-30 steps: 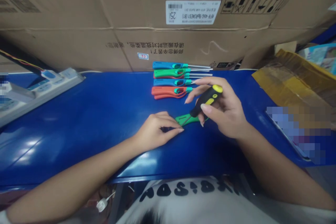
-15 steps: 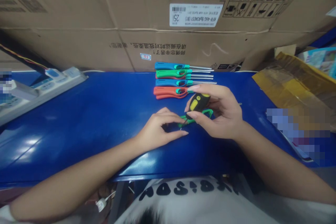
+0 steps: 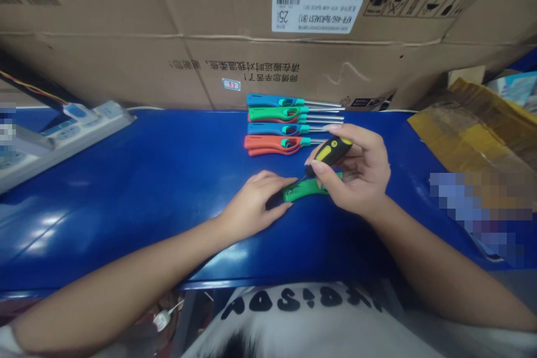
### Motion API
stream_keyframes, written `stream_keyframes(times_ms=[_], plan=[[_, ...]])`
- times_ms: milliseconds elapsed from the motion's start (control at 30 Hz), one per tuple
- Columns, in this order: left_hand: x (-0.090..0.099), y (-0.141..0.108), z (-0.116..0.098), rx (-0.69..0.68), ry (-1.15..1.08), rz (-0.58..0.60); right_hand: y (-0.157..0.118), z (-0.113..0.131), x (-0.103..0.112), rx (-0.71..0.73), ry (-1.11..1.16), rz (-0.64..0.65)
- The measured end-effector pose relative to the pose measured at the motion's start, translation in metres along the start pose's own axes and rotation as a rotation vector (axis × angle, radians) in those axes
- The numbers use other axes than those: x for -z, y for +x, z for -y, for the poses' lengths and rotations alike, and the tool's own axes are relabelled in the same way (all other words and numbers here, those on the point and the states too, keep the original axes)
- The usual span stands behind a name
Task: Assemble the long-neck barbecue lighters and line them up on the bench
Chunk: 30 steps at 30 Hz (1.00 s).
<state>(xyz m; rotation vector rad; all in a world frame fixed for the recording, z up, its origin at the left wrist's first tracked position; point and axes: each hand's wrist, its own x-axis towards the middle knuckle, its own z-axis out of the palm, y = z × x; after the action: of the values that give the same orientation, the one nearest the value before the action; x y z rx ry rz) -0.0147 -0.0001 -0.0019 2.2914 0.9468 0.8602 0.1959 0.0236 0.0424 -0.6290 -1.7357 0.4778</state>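
Bench: glossy blue table top (image 3: 159, 179), long, lit w/ white glare patches on near-left side. Both forearms come in from near edge.

L hand (image 3: 251, 198): fingers together, lightly curled, resting over left end of loose green lighter (image 3: 306, 190), pressing it to the table. R hand (image 3: 361, 170): thumb and fingers pinch black-and-yellow screwdriver (image 3: 329, 152), handle up to the right, thin shaft slanting down-left to the lighter; tip meets lighter at about its middle, just right of L fingers. Lighter lies flat, near middle of table, between the hands.

Far of hands: row of lighters (image 3: 272, 128) side by side, handles left, metal nozzles right. Blue, green, blue, orange-red going far to near; a red one seems tucked under the green. Nearest nozzles just beside screwdriver handle.

Far left: white power strip (image 3: 88, 120) lying at an angle on table, w/ a dark cord and thin red-yellow wire (image 3: 29, 86) behind it.

Far side: big cardboard box (image 3: 210, 17) stands along table edge, Chinese print, white barcode label (image 3: 318, 11). Far right: brown-yellow cardboard flap (image 3: 474, 123). Below it, a pixelated patch (image 3: 474, 212), can't tell what.

Bottom: person's white printed T-shirt (image 3: 293, 319), small white plug (image 3: 161, 320) below table edge.
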Motion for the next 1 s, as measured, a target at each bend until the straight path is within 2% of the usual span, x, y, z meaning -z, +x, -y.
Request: stream_keyframes(times_ms=[467,1000], plan=[[-0.0001,0.0004,0.0016,-0.009,-0.002,0.012,-0.0065,-0.0077,-0.0022,0.122,-0.027,0.093],[-0.0009,0.0001,0.0019,-0.025,-0.025,0.010,-0.0065,-0.0083,-0.0028,0.108,-0.033,0.103]])
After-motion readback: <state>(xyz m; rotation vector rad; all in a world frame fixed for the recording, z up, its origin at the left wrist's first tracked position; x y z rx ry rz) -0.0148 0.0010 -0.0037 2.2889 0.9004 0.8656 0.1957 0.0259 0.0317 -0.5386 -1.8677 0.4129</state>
